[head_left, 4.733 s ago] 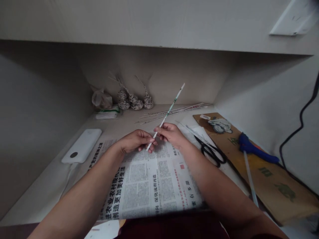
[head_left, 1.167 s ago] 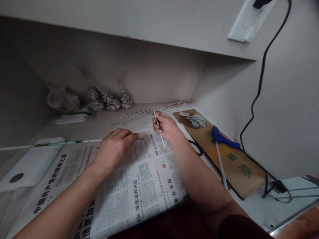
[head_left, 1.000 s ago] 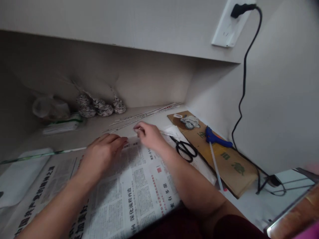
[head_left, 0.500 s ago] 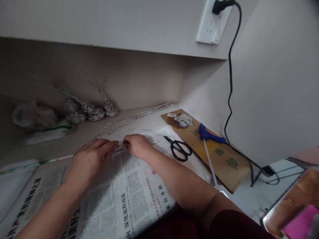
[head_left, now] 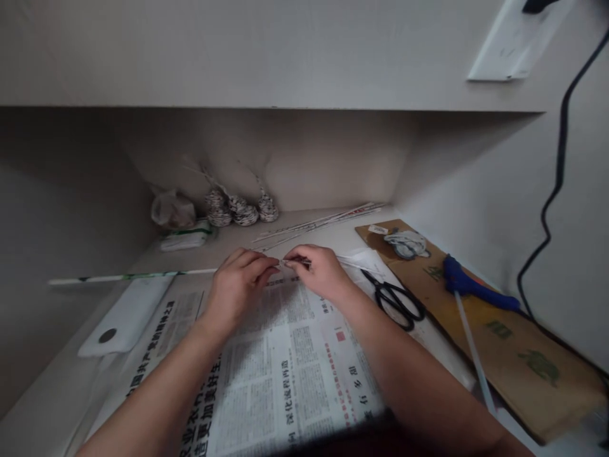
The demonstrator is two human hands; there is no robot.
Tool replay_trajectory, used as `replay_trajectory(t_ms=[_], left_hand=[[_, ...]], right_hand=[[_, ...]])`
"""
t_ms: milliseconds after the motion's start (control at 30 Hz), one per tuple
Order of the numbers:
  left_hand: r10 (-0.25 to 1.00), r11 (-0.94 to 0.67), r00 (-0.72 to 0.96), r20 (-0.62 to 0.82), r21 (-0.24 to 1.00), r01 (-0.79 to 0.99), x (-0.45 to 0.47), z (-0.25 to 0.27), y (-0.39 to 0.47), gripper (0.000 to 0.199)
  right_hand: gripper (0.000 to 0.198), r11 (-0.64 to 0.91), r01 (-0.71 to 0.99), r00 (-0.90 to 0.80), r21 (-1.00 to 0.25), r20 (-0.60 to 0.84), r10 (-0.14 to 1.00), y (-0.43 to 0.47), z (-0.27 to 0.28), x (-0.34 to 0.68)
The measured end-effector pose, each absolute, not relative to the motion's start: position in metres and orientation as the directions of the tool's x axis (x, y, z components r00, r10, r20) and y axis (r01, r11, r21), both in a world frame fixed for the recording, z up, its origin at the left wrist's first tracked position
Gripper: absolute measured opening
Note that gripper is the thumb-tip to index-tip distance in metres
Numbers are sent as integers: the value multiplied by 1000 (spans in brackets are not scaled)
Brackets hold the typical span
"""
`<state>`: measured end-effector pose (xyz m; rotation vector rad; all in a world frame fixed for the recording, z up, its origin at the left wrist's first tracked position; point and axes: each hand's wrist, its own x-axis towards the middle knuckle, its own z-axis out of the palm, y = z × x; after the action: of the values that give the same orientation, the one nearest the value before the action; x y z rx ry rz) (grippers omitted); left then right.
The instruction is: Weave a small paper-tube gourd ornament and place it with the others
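My left hand [head_left: 238, 282] is closed around a long thin rolled-paper stick [head_left: 104, 279], white with green patches, which sticks out to the left. My right hand [head_left: 321, 270] is also closed, pinching a pale end of paper close to the left fingertips. Only a small gap separates the two hands, and the exact join between the fingers is too small to make out. Both hands are above the newspaper sheets [head_left: 261, 362]. Past the right hand, pale thin paper sticks [head_left: 359, 264] show. Black-handled scissors [head_left: 394, 299] lie to its right.
Woven paper gourd shapes [head_left: 245, 212], a plastic bag [head_left: 172, 208] and more paper sticks [head_left: 318, 222] are at the back. A white flat case [head_left: 128, 317] lies left. On the right, cardboard [head_left: 518, 355] bears a blue glue gun [head_left: 476, 289]. An overhanging panel [head_left: 271, 57] is above.
The view has swung to the right-hand side less and more to the left, showing more of the paper stick. Both hands stay close together, with their fingertips slightly higher off the newspaper.
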<state>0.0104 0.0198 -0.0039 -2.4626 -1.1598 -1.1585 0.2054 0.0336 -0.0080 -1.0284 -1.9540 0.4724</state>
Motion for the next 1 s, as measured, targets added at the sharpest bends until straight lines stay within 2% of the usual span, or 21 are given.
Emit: replay_trajectory(t_ms=[200, 400, 667, 1000], left_hand=[[600, -659, 310, 738, 236, 714, 10, 0, 17, 12], [601, -701, 228, 766, 368, 611, 9, 6, 13, 10], [524, -775, 213, 825, 358, 521, 9, 13, 6, 13], [539, -773, 199, 818, 388, 501, 10, 14, 4, 14]], right_hand=[[11, 595, 457, -231, -661, 558, 797, 29, 0, 205], [12, 667, 418, -176, -616, 666, 725, 16, 16, 203], [16, 698, 401, -179, -593, 697, 694, 3, 28, 202], [14, 676, 367, -199, -638, 657, 728, -2, 31, 199]])
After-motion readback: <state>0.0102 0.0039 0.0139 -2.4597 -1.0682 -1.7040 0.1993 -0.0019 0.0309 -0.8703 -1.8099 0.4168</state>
